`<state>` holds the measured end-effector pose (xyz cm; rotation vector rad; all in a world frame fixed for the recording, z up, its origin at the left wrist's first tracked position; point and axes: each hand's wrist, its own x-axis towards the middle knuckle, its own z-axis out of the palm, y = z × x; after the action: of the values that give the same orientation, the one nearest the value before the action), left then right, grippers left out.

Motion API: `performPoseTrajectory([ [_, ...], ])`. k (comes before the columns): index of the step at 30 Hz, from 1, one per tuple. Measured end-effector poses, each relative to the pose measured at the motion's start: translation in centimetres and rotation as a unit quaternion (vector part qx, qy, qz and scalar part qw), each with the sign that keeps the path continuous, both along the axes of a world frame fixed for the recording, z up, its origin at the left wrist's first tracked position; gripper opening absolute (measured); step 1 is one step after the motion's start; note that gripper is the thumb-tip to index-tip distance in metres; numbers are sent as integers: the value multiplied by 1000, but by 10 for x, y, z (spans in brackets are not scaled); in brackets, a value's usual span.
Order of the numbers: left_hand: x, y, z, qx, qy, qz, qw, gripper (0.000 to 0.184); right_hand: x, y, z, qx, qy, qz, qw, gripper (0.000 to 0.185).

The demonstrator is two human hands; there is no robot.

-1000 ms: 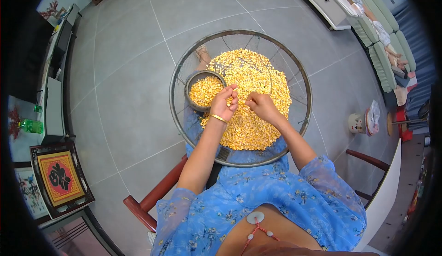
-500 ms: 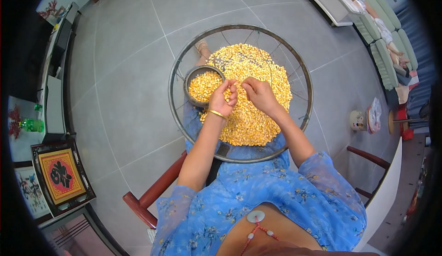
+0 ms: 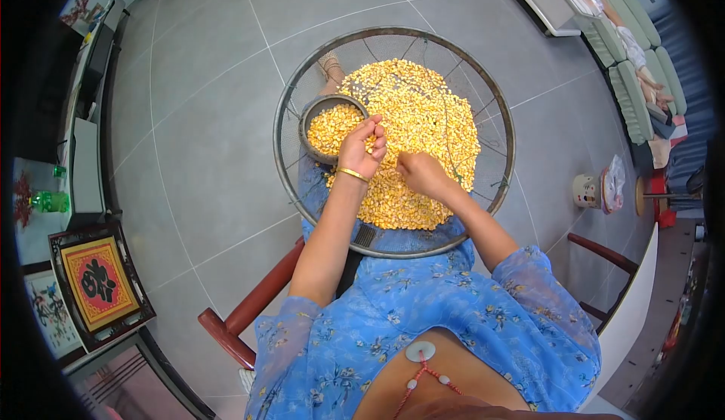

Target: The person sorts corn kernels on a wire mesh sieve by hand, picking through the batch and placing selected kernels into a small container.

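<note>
Loose yellow corn kernels (image 3: 430, 129) lie spread over a round mesh sieve with a dark rim (image 3: 504, 186), resting on my lap. Inside the sieve at the left sits a small dark round bowl (image 3: 308, 134), partly filled with kernels. My left hand (image 3: 362, 149) is beside the bowl's right edge, palm turned up, its fingers curled around a few corn kernels. Low over the kernel pile, my right hand (image 3: 424, 174) is closed with thumb and fingers pressed together. Whatever lies between those fingertips is hidden.
A red-brown chair arm (image 3: 257, 303) is at my left, and another dark wooden armrest (image 3: 604, 252) stands at right. A small patterned bin (image 3: 586, 191) is on the tiled floor. A person's legs rest on the green sofa (image 3: 630, 103). A framed picture (image 3: 100, 282) stands at left.
My right hand has moved down over the kernels, nearer my body, with its fingers now curled in. My left hand has shifted slightly left, closer to the bowl. The view has tilted slightly.
</note>
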<state>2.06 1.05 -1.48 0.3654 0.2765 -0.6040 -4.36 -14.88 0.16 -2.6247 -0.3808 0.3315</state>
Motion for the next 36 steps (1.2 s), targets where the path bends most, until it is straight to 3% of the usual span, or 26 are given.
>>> performPoseTrajectory([
  [3,-1,-2,1,31,-27,-13,999,16,11,-6,21,83,-90,-70,990,11],
  [6,-2,-4,1,54,-22,-17,998,16,19,1,56,133,-75,-115,982,11],
  [8,-3,-6,3,71,-15,-43,996,20,22,10,67,137,-74,-106,982,14],
  [10,-11,-14,27,89,22,-14,996,22,22,24,76,219,-124,-50,966,16],
  [14,-13,-15,33,120,64,13,991,26,27,21,75,247,-62,-109,961,20],
  [15,-6,-7,17,37,6,-60,997,26,25,20,80,283,-55,-121,950,21],
  [16,-3,-4,1,36,6,-60,998,26,23,15,73,282,-55,-121,950,21],
  [18,0,-1,-6,-22,-40,-47,998,27,17,1,46,65,-44,-70,994,21],
  [19,1,-1,-7,-25,-22,-40,999,26,10,-3,36,63,-44,-71,995,21],
  [21,1,-1,-5,-26,-17,-39,999,27,-6,-3,22,-82,79,6,994,22],
  [24,-1,-2,0,-6,-8,-32,999,28,-29,2,9,-109,130,35,985,23],
  [29,-2,-2,5,25,-11,-27,999,30,-28,-1,5,-71,105,29,992,18],
  [31,-2,-2,5,36,-18,-31,999,31,-18,-7,15,35,50,-12,998,14],
  [36,-4,-5,4,63,-36,-48,996,31,7,-3,67,95,-39,-85,991,12],
])
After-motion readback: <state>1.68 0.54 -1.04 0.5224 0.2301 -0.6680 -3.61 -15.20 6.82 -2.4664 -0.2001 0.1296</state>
